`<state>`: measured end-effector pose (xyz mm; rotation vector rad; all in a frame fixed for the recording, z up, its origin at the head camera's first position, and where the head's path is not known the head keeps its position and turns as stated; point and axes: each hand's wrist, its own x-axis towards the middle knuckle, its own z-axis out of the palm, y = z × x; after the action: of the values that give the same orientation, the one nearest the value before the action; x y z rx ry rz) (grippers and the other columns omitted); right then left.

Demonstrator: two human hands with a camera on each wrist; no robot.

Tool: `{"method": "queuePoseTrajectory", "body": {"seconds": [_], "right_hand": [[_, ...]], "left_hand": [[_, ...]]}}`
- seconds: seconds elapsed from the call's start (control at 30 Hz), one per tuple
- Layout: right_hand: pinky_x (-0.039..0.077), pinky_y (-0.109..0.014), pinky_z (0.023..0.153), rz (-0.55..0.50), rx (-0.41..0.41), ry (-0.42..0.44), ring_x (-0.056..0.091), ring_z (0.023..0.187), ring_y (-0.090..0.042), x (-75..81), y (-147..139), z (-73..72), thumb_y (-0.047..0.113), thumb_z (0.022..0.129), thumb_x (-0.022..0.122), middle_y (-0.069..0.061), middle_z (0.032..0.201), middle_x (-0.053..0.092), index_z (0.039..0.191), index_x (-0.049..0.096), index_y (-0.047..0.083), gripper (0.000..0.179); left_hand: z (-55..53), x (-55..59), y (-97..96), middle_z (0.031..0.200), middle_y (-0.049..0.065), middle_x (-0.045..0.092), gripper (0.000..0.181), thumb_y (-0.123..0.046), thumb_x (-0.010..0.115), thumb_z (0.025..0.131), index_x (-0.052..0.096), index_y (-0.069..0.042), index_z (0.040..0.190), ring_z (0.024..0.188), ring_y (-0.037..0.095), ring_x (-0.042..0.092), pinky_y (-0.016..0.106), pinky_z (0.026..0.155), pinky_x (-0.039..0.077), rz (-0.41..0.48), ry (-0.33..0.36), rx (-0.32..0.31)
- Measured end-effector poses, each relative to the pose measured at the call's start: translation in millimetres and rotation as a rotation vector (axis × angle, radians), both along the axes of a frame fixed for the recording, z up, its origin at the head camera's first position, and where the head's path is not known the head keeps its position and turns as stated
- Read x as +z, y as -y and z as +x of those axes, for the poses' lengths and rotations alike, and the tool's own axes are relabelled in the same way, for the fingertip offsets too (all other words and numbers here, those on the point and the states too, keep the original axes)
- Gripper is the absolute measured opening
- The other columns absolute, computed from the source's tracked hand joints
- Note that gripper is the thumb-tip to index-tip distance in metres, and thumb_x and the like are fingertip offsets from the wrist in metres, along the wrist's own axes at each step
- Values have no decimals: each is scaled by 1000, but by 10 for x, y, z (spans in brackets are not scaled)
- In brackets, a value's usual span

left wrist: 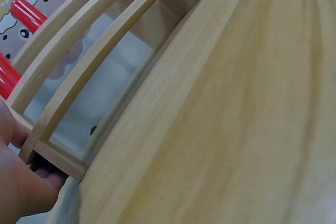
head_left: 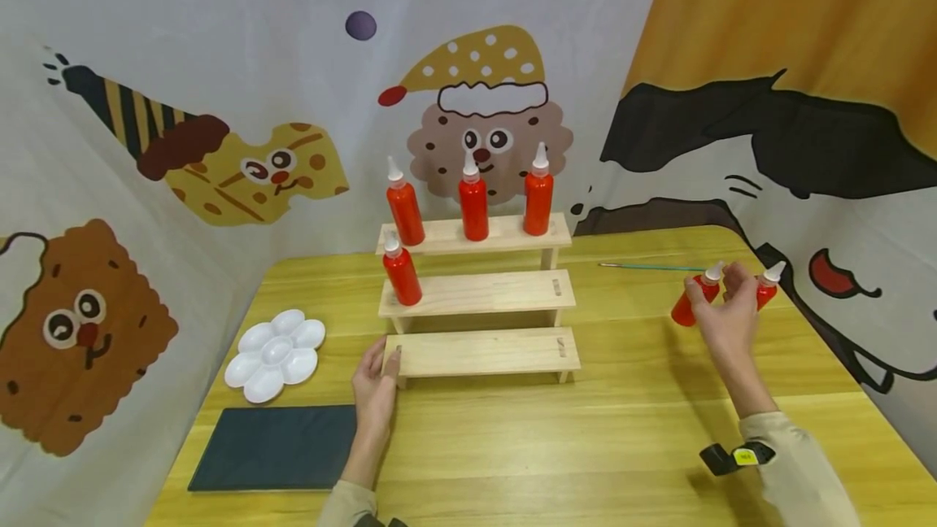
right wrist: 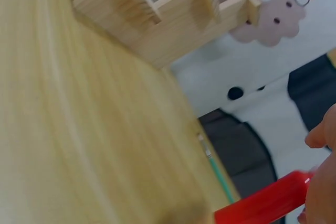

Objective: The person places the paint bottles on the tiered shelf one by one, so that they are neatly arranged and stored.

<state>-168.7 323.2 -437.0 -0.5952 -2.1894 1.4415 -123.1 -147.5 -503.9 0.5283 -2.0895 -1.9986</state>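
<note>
Rack (head_left: 476,352) gripped by left hand (head_left: 375,393), red bottle (head_left: 685,310) pinched up top by right hand (head_left: 734,317); probably light, squishy, best held mid-body.

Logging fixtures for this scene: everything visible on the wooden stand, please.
The wooden stand looks like pale, unpainted wood with visible grain: three stepped shelves, lowest nearest the person, on end supports, with darker joint marks at shelf ends. It stands upright on the table, toward the back edge. Three red bottles with white nozzle tips stand along the top shelf; a fourth bottle stands at the middle shelf's left end. The left hand holds the bottom shelf's left end.
</note>
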Motion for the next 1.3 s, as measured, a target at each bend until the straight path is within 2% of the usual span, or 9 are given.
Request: {"method": "queuePoseTrajectory", "body": {"seconds": [0.17,0.27,0.37,0.47,0.63,0.8,1.07,1.17,1.3], "right_hand": [[32,-49,120,-26,26,86,40,143,-38,-167,-29,-19,24,98,63,-23,158,39,156,25,0,74],[45,-37,107,4,27,132,49,131,-36,-277,-43,-33,24,98,61,-26,149,48,154,30,-2,69],[44,-23,89,51,31,160,53,119,-34,-382,-59,-39,22,99,59,-29,139,54,148,37,-6,61],[44,-30,88,76,43,177,54,116,-38,-480,-80,-46,19,99,57,-33,135,55,142,40,-10,55],[40,-51,101,78,41,196,51,120,-42,-598,-98,-61,21,100,56,-34,136,53,141,39,-10,54],[37,-56,108,61,38,167,49,123,-43,-635,-90,-74,20,102,55,-34,139,51,142,38,-10,53],[36,-53,111,25,24,137,48,125,-37,-648,-65,-49,20,103,54,-29,141,52,144,39,-6,50],[38,-49,107,42,29,138,49,122,-35,-618,-59,-51,23,104,53,-27,140,52,145,39,-5,51],[41,-31,90,72,41,133,51,105,-23,-544,-42,-51,24,104,53,-24,135,55,145,41,-3,50]], "left_hand": [[-8,3,-4,137,28,61,45,-15,61,101,54,-1,143,116,24,64,11,80,48,1,1,9],[-11,4,-5,138,28,60,46,-16,61,101,53,-1,144,117,25,63,11,80,48,-2,3,8],[-10,8,-6,138,28,60,46,-16,62,101,53,-1,144,117,24,63,11,80,48,-1,3,10],[-6,10,-7,137,27,61,46,-17,62,101,54,-1,144,115,22,64,11,80,48,1,2,10],[-3,5,-2,137,27,61,47,-18,62,102,53,-2,145,116,24,64,12,80,48,-4,3,4],[-5,-3,1,136,27,61,46,-16,61,102,53,-1,144,116,24,64,11,80,48,-8,-4,6],[-10,-27,-5,137,27,61,45,-13,61,101,54,-1,144,119,28,63,11,81,48,5,9,11],[-10,-23,-5,137,28,60,45,-13,60,101,53,0,144,122,31,61,10,82,48,7,3,12],[-9,-7,-6,137,29,60,45,-12,61,101,53,1,144,122,31,61,10,82,48,12,-9,12]]}}
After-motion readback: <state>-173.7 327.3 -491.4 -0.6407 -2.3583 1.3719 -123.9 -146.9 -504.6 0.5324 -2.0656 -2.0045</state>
